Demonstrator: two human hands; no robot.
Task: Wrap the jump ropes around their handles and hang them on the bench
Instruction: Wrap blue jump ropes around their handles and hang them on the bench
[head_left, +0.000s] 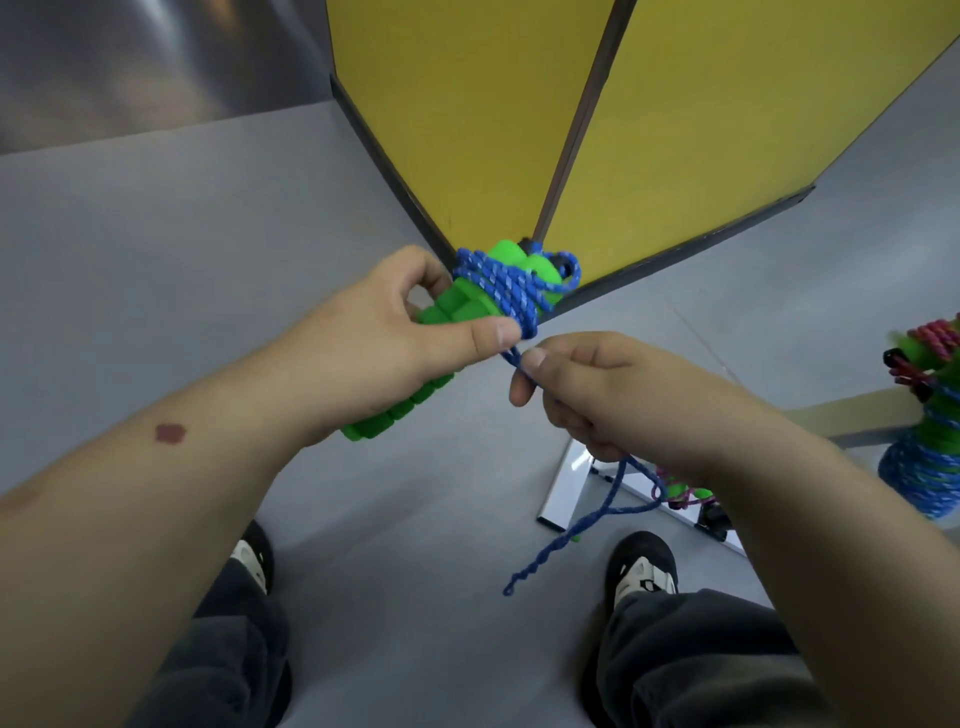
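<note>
As left hand (384, 332) grips, green handles (441, 338) slant up-right, blue rope (511, 288) wound

Even, soft indoor light, faint shadows; wide-angle bending and blur at the edges.

both arms are bare, with no sleeves. the left forearm (156, 483) has a small dark red mark (170, 433). the person wears dark grey trousers (696, 665) and black shoes (643, 569) with white parts on top.
</note>
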